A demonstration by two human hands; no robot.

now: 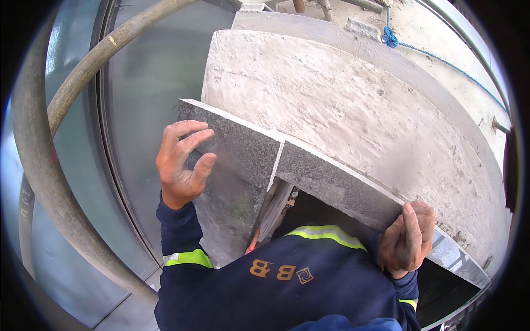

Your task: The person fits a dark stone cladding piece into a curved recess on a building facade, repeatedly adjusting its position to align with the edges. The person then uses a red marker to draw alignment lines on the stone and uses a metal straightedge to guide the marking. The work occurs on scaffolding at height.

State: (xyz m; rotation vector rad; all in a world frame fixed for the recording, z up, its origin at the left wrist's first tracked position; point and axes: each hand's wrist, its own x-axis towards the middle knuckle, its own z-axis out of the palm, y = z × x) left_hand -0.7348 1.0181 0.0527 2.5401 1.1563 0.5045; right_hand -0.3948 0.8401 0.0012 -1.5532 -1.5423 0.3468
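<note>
My left hand [182, 164] is raised with thumb and fingers apart, holding nothing. It is beside the left end of a dark grey speckled stone slab [243, 150]; whether the fingertips touch it I cannot tell. A narrow pale joint separates that slab from a second stone slab [331, 182] on the right. On the second slab's upper edge, toward its right end, my right hand [409, 238] is closed, its fingers bent around the edge. Below the left slab is a smoother grey panel [223, 212], partly hidden by my arm.
Behind the slabs lies a broad, rough whitish ledge [320, 94]. Curved-looking scaffold poles [61, 190] cross in front of glass panels [157, 66] on the left. Blue rope [390, 38] is knotted at the back right. A dark opening [314, 212] shows under the right slab.
</note>
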